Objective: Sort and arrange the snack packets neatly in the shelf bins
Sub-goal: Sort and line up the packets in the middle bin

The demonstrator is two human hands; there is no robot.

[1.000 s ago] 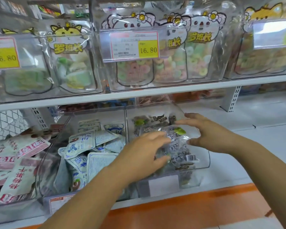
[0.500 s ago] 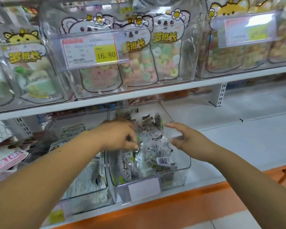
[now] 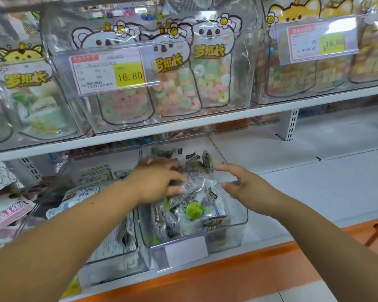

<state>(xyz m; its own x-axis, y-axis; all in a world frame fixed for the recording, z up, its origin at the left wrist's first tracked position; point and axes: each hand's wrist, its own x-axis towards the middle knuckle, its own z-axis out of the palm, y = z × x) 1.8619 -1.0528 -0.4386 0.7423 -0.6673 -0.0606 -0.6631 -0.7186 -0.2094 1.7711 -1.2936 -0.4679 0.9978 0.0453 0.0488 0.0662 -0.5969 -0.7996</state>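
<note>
A clear shelf bin on the lower shelf holds a loose pile of see-through snack packets with dark print and green spots. My left hand lies on top of the pile near the back. Its fingers and thumb pinch a packet with a barcode. My right hand hovers over the bin's right side with fingers spread, holding nothing. The index finger points left toward the packets.
To the left stands a second clear bin of white and blue packets, with red and white packets beyond it. Bins of ring candy bags with a 16.80 price tag fill the upper shelf. White shelf board extends right.
My left hand has moved from the pile's front to its back and closed on a packet. My right hand has come off the packets and drawn slightly right.
</note>
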